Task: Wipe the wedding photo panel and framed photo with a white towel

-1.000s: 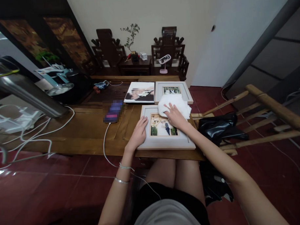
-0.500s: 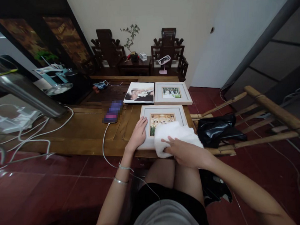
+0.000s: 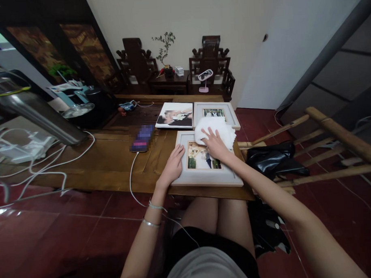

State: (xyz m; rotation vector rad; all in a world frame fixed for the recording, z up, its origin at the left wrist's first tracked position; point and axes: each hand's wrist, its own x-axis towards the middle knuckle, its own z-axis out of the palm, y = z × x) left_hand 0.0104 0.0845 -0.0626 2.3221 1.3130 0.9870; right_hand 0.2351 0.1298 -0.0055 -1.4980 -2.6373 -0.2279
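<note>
A light wooden picture frame [image 3: 182, 177] lies flat near the table's front edge, a group photo inside its pale border. My left hand [image 3: 173, 161] rests along the left side of this frame, fingers stretched out flat. A fluffy white cloth [image 3: 223, 131] covers the frame's upper right part and overlaps the lower edge of a second picture frame [image 3: 235, 117] behind it. On the cloth presses my right hand [image 3: 215, 144], its fingers spread over the fabric and holding it against the frame. Part of the photo is hidden under that hand and the cloth.
A photo panel [image 3: 175, 115] lies left of the second frame. Farther left are a phone [image 3: 142, 138] on a white cable, a steel flask [image 3: 41, 111] and tangled cords on the wooden table [image 3: 113, 170]. A bamboo chair [image 3: 333, 121] with a black bag [image 3: 269, 158] stands right.
My right hand has slid the white cloth away from me, from the frame's lower right to its upper edge, uncovering more of the photo. My left hand keeps its place on the frame.
</note>
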